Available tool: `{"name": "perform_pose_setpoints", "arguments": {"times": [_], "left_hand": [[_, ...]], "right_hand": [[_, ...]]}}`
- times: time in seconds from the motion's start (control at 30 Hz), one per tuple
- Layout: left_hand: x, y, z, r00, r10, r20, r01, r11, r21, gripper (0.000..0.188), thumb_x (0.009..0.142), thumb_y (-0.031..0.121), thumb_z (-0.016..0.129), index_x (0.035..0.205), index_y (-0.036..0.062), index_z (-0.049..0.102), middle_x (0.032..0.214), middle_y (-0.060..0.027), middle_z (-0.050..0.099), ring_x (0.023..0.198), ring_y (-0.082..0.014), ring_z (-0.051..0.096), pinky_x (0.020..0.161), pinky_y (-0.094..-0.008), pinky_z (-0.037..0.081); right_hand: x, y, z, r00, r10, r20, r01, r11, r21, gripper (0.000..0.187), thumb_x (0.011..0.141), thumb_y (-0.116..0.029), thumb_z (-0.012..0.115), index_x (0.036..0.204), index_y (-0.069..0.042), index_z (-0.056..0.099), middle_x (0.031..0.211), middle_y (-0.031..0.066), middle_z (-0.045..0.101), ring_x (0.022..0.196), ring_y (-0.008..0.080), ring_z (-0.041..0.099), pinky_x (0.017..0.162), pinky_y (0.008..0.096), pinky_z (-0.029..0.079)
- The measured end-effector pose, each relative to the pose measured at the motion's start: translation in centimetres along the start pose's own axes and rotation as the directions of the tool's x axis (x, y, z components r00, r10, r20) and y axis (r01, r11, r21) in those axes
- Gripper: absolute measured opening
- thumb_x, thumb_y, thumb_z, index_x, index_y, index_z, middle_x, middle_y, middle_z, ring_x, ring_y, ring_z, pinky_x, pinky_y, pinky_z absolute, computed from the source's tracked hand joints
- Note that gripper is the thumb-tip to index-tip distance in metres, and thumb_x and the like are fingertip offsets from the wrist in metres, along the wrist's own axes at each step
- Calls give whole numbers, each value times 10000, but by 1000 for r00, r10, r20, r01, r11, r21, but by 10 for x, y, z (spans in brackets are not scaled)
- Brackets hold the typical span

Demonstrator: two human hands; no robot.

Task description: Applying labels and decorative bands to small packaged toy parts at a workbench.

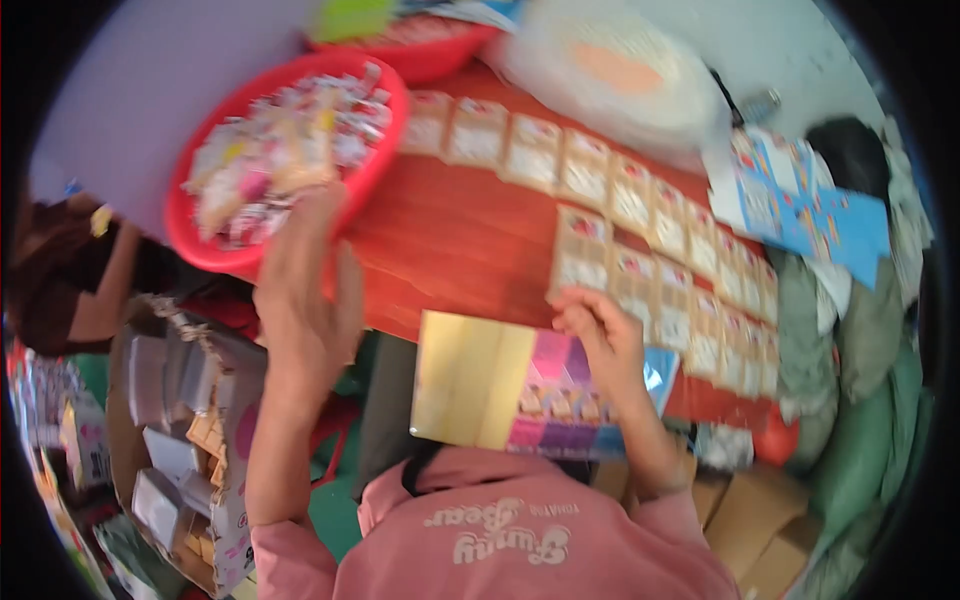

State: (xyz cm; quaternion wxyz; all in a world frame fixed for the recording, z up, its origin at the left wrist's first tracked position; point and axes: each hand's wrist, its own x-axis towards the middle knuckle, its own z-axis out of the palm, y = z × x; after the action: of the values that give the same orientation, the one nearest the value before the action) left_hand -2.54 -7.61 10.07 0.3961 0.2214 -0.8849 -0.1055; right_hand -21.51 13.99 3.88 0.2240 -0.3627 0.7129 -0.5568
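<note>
My left hand reaches to the near side of a red basin, fingers stretched out and apart. Its fingertips are beside clear packets with pale and pink contents, lying on a heap of small wrapped pieces. My right hand has loosely bent fingers, slightly blurred, with nothing visible between them. They are close to the lower edge of a tan card pack on the red table. Below that hand, a flat printed package in yellow, pink, purple and blue lies at my lap, partly covered by my forearm.
Tan card packs line the red table in two rows. A second red basin and a cloudy plastic bag stand behind. Blue printed sheets lie right. An open carton with clear boxes is left; another person sits beyond.
</note>
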Motion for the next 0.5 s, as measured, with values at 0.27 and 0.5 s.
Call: {"name": "perform_pose_setpoints", "arguments": {"times": [0.27, 0.5], "left_hand": [[-51, 58, 120, 914, 294, 280, -243, 948, -205, 228, 763, 144, 662, 962, 41, 621, 931, -84, 603, 932, -262, 541, 805, -392, 404], [-66, 54, 121, 903, 210, 376, -110, 957, -268, 86, 772, 121, 654, 824, 76, 603, 810, -63, 567, 870, -261, 523, 764, -389, 370]], "right_hand": [[-27, 23, -39, 983, 9, -183, -34, 991, -130, 135, 878, -58, 598, 994, 6, 623, 951, 74, 661, 839, 128, 637, 689, 230, 494], [-34, 23, -9, 914, -399, 73, 381, 784, -490, 187, 791, -26, 650, 974, 5, 629, 1012, 128, 609, 888, 260, 610, 747, 328, 498]]}}
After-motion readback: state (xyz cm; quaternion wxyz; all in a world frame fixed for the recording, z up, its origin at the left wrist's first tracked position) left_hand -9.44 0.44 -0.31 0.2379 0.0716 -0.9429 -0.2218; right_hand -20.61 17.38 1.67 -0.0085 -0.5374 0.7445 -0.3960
